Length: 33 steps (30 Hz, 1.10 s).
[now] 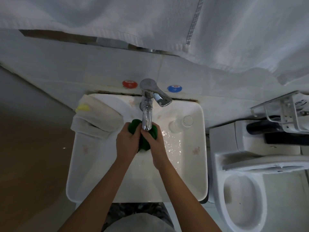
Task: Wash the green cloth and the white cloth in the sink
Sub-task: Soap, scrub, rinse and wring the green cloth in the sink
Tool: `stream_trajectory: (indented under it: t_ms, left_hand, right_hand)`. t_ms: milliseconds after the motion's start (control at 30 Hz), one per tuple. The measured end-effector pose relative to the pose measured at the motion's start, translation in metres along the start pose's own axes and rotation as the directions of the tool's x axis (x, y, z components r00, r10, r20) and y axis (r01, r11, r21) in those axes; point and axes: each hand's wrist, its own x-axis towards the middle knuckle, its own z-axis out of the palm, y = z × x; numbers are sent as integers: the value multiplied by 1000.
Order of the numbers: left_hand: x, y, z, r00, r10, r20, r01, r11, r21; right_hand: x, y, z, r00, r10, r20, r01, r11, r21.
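The green cloth (144, 142) is gripped by the left hand (127, 141) and the right hand (154, 143) over the sink (80, 164), under the tap (147, 121). The white cloth (98, 118) is laid on the far left corner, a glass (181, 123) near the far right corner.

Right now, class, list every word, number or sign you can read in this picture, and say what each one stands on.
Red round sticker on the wall left of the tap: white marks, too blurred to read.
Blue round sticker on the wall right of the tap: white marks, too blurred to read.
Nothing else carries legible text: none on the sink, the glass or the hanging towels.
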Motion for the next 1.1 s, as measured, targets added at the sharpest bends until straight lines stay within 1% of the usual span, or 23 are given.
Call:
stream_trajectory:
  t_ms: [33, 67, 133, 200, 267, 300, 367, 433, 500, 600, 667, 733, 800, 867, 933, 1000, 1100]
  left_hand:
    - [2, 2, -1, 999, -32, 35, 31, 999, 33]
    - [4, 3, -1, 995, -66, 75, 62, 996, 62]
    - [4, 6, 1, 983, -89, 159, 65, 987, 150]
    - [1, 4, 5, 980, -30, 197, -17, 972, 235]
    - [-6, 3, 10, 982, 44, 182, -85, 971, 222]
    - [-9, 2, 12, 983, 72, 166, -104, 976, 191]
    - [-14, 3, 15, 981, 124, 151, -143, 981, 127]
    - [-19, 1, 16, 973, 158, 169, -175, 980, 94]
    - [-22, 0, 17, 973, 138, 186, -152, 987, 61]
    - [-23, -5, 19, 985, 89, 149, -90, 996, 2]
    - [-20, -7, 18, 989, 75, 128, -75, 997, -5]
    - [-17, -5, 13, 993, 36, 114, -31, 999, -43]
    - [-14, -4, 8, 998, -1, 57, 4, 998, -61]
    - [-12, -6, 4, 999, -25, -27, 24, 999, -49]
    - [-13, -7, 4, 996, -44, -72, 39, 997, -72]
    - [-16, -6, 5, 997, -57, -55, 54, 996, -66]
    - [-18, -5, 7, 990, -142, 14, 143, 987, -74]
  right_hand:
    - [-2, 1, -3, 998, 38, 41, -41, 996, 79]
    - [-4, 3, -7, 997, 64, 38, -67, 992, 108]
    - [-6, 6, -12, 995, 89, -49, -82, 989, 125]
    - [-6, 5, -15, 978, 134, -159, -103, 976, 191]
    - [-5, 0, -17, 957, 175, -232, -107, 954, 279]
    - [-4, -3, -19, 948, 184, -262, -103, 950, 294]
    - [-3, -9, -22, 934, 170, -315, -92, 965, 247]
    - [0, -11, -24, 923, 160, -351, -94, 976, 196]
    - [2, -13, -22, 909, 184, -375, -124, 976, 178]
    - [4, -13, -12, 887, 292, -358, -219, 948, 230]
    - [5, -12, -6, 892, 317, -322, -249, 940, 235]
    - [6, -10, -1, 917, 280, -286, -235, 955, 182]
    - [5, -8, 1, 939, 251, -236, -224, 965, 135]
    - [2, -4, 3, 957, 207, -202, -183, 974, 134]
    - [-2, 1, 10, 971, 154, -185, -127, 981, 148]
    - [-4, 3, 17, 966, 162, -203, -124, 975, 186]
    - [-4, 4, 23, 957, 154, -244, -97, 968, 231]
